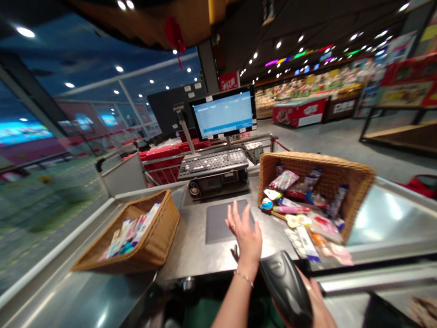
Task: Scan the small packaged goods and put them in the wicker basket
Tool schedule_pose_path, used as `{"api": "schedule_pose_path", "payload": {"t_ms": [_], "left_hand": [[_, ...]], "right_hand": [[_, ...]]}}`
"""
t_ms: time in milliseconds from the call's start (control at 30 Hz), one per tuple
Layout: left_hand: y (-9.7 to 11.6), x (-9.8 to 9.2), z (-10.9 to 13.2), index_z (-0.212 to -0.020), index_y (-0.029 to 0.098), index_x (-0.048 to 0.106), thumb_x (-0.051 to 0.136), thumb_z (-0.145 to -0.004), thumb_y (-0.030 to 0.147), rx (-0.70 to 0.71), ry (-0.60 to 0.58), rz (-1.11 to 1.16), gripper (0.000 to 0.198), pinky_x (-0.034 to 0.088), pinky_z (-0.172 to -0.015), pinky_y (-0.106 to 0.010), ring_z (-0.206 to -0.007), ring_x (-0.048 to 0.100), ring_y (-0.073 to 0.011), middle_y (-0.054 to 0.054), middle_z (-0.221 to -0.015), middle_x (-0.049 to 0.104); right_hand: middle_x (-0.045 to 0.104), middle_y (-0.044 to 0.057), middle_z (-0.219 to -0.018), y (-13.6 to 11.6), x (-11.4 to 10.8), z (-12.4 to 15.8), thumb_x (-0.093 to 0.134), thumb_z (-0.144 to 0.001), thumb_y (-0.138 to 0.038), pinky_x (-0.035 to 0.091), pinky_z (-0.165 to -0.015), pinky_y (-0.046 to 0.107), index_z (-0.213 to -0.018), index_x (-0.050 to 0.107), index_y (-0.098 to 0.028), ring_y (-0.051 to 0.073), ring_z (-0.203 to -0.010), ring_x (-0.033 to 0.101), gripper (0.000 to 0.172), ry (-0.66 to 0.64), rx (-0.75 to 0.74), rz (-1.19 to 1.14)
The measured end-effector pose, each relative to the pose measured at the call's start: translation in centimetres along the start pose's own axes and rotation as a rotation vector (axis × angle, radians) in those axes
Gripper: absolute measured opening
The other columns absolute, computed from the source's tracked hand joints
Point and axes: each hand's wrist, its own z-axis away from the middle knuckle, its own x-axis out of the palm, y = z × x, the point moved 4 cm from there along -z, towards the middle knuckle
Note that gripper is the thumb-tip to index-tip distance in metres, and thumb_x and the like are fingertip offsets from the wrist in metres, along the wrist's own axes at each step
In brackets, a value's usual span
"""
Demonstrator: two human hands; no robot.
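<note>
My left hand [245, 232] hangs open above the steel checkout counter [201, 257], fingers apart and holding nothing, with a thin bracelet on the wrist. It is just next to a dark grey scale pad [218, 223]. My right hand [316, 303] is shut on a black handheld barcode scanner [285, 287] low in the view. To the right, a tilted wicker basket [317, 160] spills packaged goods [307, 237] onto the counter. A second wicker basket [161, 232] holding boxed items stands on the left, out of reach of neither hand's fingers.
A till monitor [223, 113] and a keyboard [213, 163] stand behind the scale pad. Metal rails and red baskets [174, 157] lie beyond them. A steel conveyor [392, 214] runs to the right; a store floor, freezer chest [299, 111] and shelves lie behind.
</note>
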Motion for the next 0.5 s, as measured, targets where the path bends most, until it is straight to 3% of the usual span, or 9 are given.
{"api": "schedule_pose_path", "payload": {"t_ms": [133,267,500], "left_hand": [[0.5,0.7,0.2,-0.129,0.027,0.059,0.054,-0.079,0.011,-0.006,-0.033,0.015,0.052,0.019,-0.118,-0.059,-0.148,0.021,-0.0307,-0.009,-0.156,0.035],[1.0,1.5,0.6,-0.129,0.028,0.059,0.054,-0.079,0.012,0.012,-0.073,0.029,0.053,0.018,-0.118,-0.059,-0.148,0.02,-0.031,-0.008,-0.157,0.033],[1.1,3.5,1.3,-0.134,0.031,0.055,0.057,-0.076,0.015,0.047,-0.185,-0.003,0.06,0.019,-0.117,-0.061,-0.149,0.018,-0.0329,-0.006,-0.16,0.03]], "right_hand": [[0.061,0.016,-0.134,0.2,-0.5,0.1,0.04,-0.091,-0.03,0.048,-0.098,0.062,-0.133,0.042,-0.017,0.032,-0.125,0.058,0.044,0.043,0.096,-0.007],[0.067,0.014,-0.127,0.8,-0.8,0.0,0.048,-0.09,-0.034,0.059,-0.086,0.049,-0.129,0.049,-0.016,0.029,-0.115,0.065,0.043,0.026,-0.059,0.116],[0.063,0.018,-0.13,1.5,-1.0,-0.2,0.045,-0.092,-0.037,0.059,-0.086,0.05,-0.127,0.054,-0.01,0.03,-0.118,0.063,0.045,0.006,-0.081,0.166]]}}
